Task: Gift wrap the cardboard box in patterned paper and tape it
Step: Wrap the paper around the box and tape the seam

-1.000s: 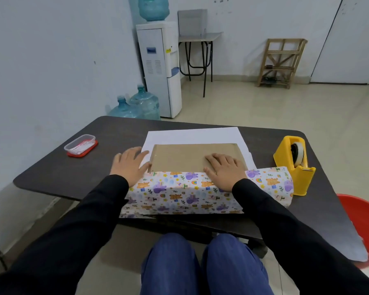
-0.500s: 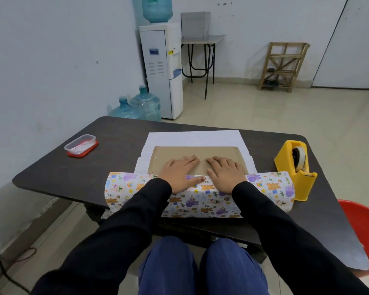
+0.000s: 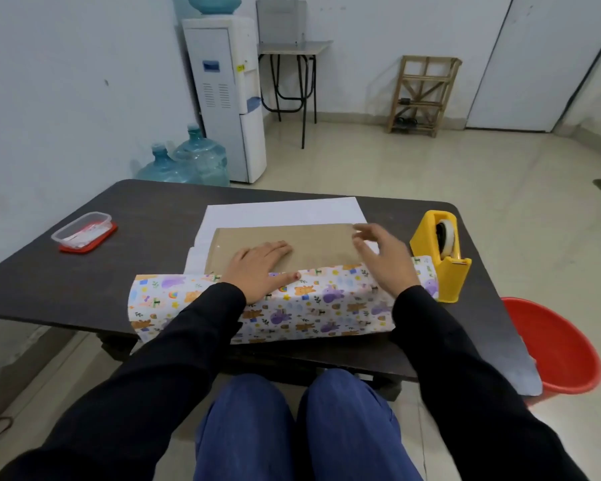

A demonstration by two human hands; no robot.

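Note:
A flat brown cardboard box [image 3: 313,243] lies on patterned paper [image 3: 323,303] in the middle of the dark table [image 3: 139,216]. The paper's white underside shows beyond the box, and its printed side is folded up over the box's near edge. My left hand [image 3: 259,269] lies flat on the box and the paper's edge, pressing it down. My right hand [image 3: 384,260] hovers with fingers spread over the box's right end, near the yellow tape dispenser [image 3: 439,255].
A clear plastic container with a red lid [image 3: 82,232] sits at the table's left. A red bucket [image 3: 555,345] stands on the floor by the right corner. Water bottles [image 3: 184,161] and a dispenser stand beyond the table.
My left hand moved from the box's left end to its middle. My right hand lifted off the paper and shifted right. The paper's left end sprang loose.

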